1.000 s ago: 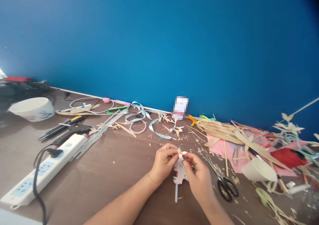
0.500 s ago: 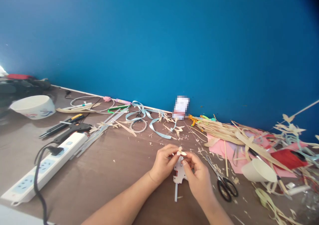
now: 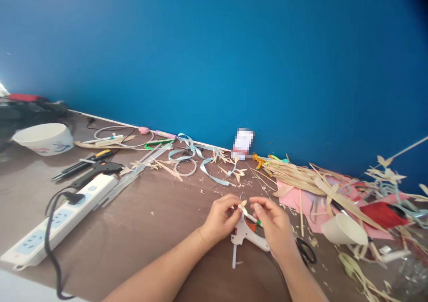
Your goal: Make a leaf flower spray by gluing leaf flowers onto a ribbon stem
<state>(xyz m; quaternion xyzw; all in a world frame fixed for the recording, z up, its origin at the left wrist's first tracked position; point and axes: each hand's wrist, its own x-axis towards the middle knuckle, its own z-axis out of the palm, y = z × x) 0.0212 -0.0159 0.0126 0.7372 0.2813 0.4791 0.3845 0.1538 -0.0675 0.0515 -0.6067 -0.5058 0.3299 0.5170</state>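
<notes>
My left hand point(image 3: 220, 217) is closed, with thumb and forefinger pinching a small pale flower point(image 3: 244, 208) that looks made of dried husk strips. Just right of the flower, my right hand point(image 3: 272, 224) is apart from it, with the fingers stretched out and the thumb away from them. Below both hands a white glue gun point(image 3: 249, 237) lies on the table, with a clear glue stick point(image 3: 234, 256) poking out of its back end. A white and green stick-like thing point(image 3: 254, 220) shows between the hands. Scissors point(image 3: 306, 250) lie partly hidden behind my right wrist.
To the left are a power strip point(image 3: 63, 222), a black glue gun point(image 3: 98, 173) and a white bowl point(image 3: 43, 139). Blue ribbon point(image 3: 214, 175) curls near the wall. At right, husk strips point(image 3: 297, 175) and a paper cup point(image 3: 344, 229) lie on pink paper point(image 3: 284, 195).
My right hand has moved off the flower to the right, and its fingers have opened. My left hand keeps the flower. More of the white glue gun now shows.
</notes>
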